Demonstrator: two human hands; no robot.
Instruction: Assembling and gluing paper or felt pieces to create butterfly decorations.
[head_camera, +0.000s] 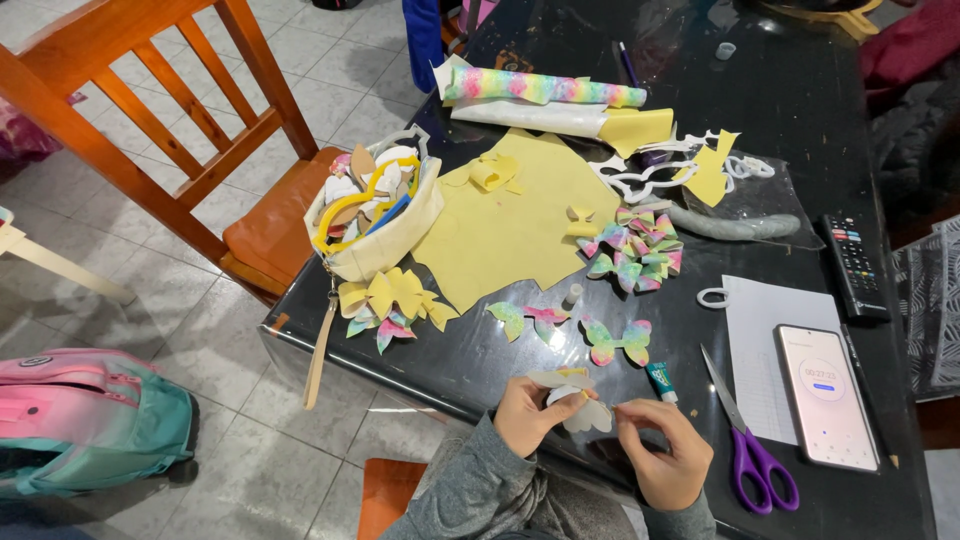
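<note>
pale butterfly-shaped foam cutout (578, 402) sits between both hands at the near edge of the glossy black table (800, 110); the left hand (528, 415) pinches it from the side with thumb on top, the right hand (662, 452) pinches its right edge with fingertips. just right of the hands lie purple-handled scissors (752, 445) and a smartphone (826, 396). beyond them lie a yellow foam sheet (520, 225) and rainbow glitter bows (632, 250). grey tiled floor lies to the left.

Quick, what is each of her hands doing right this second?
Left hand: closed around a pale butterfly-shaped cutout, gripping it from the left.
Right hand: fingertips pinched at the cutout's right edge; whether they actually grip it cannot be told.
</note>
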